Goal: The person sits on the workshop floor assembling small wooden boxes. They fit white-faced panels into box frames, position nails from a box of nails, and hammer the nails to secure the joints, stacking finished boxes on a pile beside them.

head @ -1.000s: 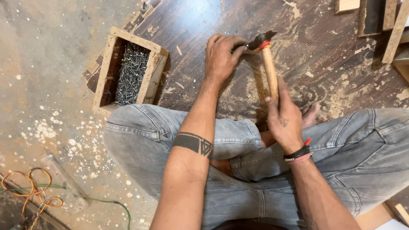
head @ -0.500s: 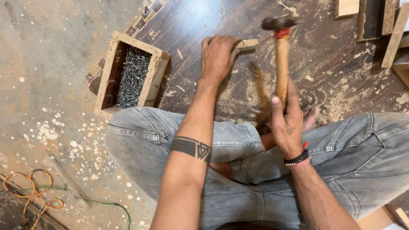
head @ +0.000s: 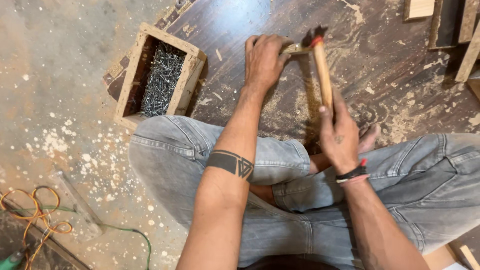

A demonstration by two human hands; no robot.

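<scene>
A wooden box [head: 187, 82] full of loose nails [head: 161, 80] sits on the floor to the left, just beyond the person's bent knee in grey jeans. Offcuts of wood [head: 419, 7] lie far right, and orange and green cable [head: 35, 220] coils near left. Sawdust covers the dark board [head: 240, 20].

The left hand [head: 262, 62] presses down with curled fingers on a small wood strip [head: 296, 48], its fingers close to where the hammer lands. The right hand [head: 340, 135] is wrapped tight round the wooden handle of the hammer [head: 322, 75], whose dark head touches the strip's right end.

Half a second ago the hammer head was raised farther away above the strip; now it has come down onto it. The left hand has barely shifted.
</scene>
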